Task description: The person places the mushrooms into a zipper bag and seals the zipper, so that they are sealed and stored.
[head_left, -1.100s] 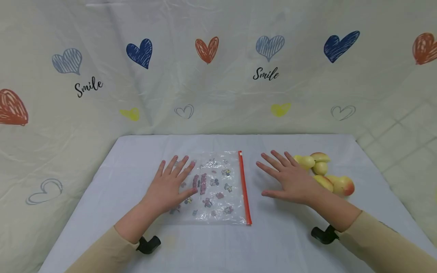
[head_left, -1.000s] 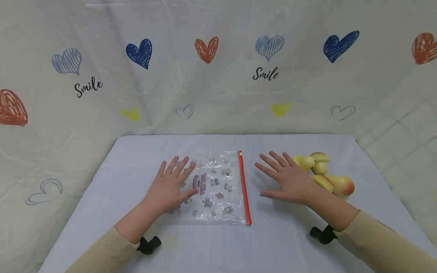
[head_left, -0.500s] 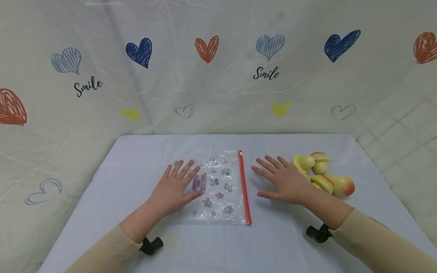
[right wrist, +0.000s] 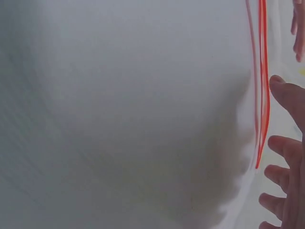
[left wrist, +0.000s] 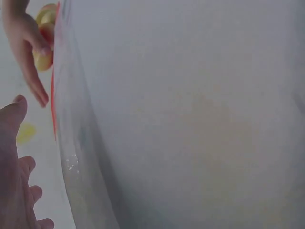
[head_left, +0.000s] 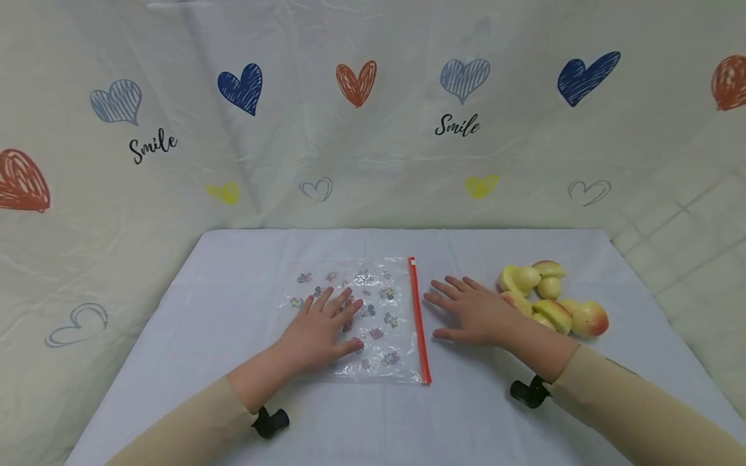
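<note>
A clear plastic zip bag (head_left: 375,353) with small printed cartoon figures lies flat, its red zipper edge (head_left: 421,323) on the right. My left hand (head_left: 317,333) hovers over the bag's middle, fingers spread, and hides part of the print. Just right of the zipper, my right hand (head_left: 474,314) is held palm down with straight fingers and nothing in its grasp. Behind its wrist sits a cluster of yellow fruit pieces with red blush (head_left: 553,315), partly covered by the forearm. In the right wrist view the fingers (right wrist: 281,150) appear beside the red zipper.
A white cloth covers the table (head_left: 373,427). A pale curtain (head_left: 396,155) printed with hearts and "Smile" hangs behind its far edge. Black wrist cameras, left (head_left: 271,424) and right (head_left: 529,393), stick out beneath the sleeves.
My left hand has moved right and a little nearer to me, further over the bag. The right hand has drifted left toward the zipper, uncovering more of the fruit.
</note>
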The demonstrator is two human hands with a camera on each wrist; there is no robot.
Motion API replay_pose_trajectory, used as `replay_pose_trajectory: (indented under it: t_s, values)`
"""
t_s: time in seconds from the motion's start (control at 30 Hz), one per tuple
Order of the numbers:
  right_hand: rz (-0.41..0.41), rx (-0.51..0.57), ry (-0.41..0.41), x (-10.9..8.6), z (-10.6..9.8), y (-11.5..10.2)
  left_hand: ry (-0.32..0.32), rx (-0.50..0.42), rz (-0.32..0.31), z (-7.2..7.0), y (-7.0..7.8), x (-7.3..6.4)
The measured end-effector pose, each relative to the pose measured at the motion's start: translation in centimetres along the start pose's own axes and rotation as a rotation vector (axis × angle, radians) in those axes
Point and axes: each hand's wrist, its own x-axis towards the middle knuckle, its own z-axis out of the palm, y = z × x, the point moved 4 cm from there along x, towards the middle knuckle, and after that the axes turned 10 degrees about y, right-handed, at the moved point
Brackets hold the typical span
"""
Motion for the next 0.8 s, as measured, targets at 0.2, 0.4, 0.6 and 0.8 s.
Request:
replay_pose_trajectory:
  t_s: [0.2, 0.4, 0.6, 0.8]
  values:
    - [0.010, 0.009, -0.036, 0.5, 0.6, -0.1, -0.037, -0.025, -0.009, 0.4, 0.6, -0.1]
    - [0.027, 0.022, -0.055, 0.8, 1.3, -0.1, -0.060, -0.034, -0.014, 0.7, 0.8, -0.3]
    - [0.042, 0.036, -0.076, 0.9, 2.0, 0.0, -0.086, -0.056, -0.001, 0.7, 1.1, -0.4]
    - [0.058, 0.049, -0.087, 1.1, 2.4, 0.0, -0.110, -0.063, -0.019, 0.8, 1.3, -0.5]
